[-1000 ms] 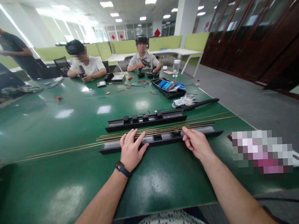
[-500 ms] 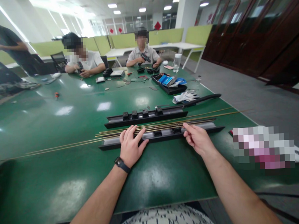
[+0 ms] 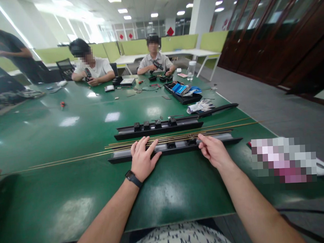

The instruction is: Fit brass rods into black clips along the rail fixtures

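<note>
Several thin brass-coloured rods (image 3: 176, 138) lie lengthwise along a long black channel (image 3: 224, 142) with a pale inside and dark blocks in it. My left hand (image 3: 143, 156), a dark watch on its wrist, rests over the rods and the channel's left part with fingers spread. Farther right, my right hand (image 3: 213, 149) has thumb and forefinger pinched together on a rod near a black block (image 3: 191, 141); the fingertips partly hide the grip. Two longer rods (image 3: 69, 161) reach out left, toward a blurred hand at the frame's edge. Behind lies a second black channel (image 3: 158, 129) holding several black blocks.
Past the channels are white gloves (image 3: 200, 106), a black tray (image 3: 189, 97) with blue items, and a clear bottle (image 3: 191, 70). Two people sit across the green table (image 3: 82, 200); another stands at far left. A blurred-out pink and white item (image 3: 284, 161) lies right.
The view has shifted slightly. Both of my hands keep the same pose and place on the rods and channel.
</note>
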{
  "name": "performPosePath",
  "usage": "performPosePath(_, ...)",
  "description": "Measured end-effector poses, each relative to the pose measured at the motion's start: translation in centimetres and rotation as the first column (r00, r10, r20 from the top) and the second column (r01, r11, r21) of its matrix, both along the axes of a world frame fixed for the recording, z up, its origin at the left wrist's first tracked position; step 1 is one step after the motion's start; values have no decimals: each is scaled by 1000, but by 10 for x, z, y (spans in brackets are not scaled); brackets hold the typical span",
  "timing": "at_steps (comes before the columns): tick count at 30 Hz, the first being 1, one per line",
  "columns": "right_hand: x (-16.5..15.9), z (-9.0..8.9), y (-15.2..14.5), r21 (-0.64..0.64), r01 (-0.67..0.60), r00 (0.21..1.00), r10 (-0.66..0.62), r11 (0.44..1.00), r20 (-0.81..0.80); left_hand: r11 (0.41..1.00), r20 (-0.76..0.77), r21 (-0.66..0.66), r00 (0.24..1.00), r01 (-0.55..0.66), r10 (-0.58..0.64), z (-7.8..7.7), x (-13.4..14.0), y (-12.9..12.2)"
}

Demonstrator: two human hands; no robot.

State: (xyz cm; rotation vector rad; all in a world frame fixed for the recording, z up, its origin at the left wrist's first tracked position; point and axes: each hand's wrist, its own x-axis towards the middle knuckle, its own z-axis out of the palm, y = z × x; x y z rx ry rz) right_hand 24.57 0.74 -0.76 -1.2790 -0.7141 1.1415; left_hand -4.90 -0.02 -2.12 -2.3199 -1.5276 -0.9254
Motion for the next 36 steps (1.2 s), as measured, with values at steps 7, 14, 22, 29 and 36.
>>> performPosePath(7,-1,1,-1,8,6,1000,-6,1000,2,1000,12,5,1000,5,-5,1,0,0)
performPosePath(14,0,1,-1,-9,1,1000,-1,1000,-1,1000,-3,-4,1000,-4,4,1,0,0)
performPosePath(22,-1,1,-2,-23,9,1000,-8,1000,17,1000,-16,-20,1000,-1,0,2,0,-1)
performPosePath(29,-2,1,-2,-16,9,1000,-8,1000,27,1000,-8,-13,1000,2,-2,3,1,-1)
performPosePath(36,-4,3,-2,-36,15,998,-13,999,57,1000,0,-12,1000,-3,3,2,1,0)
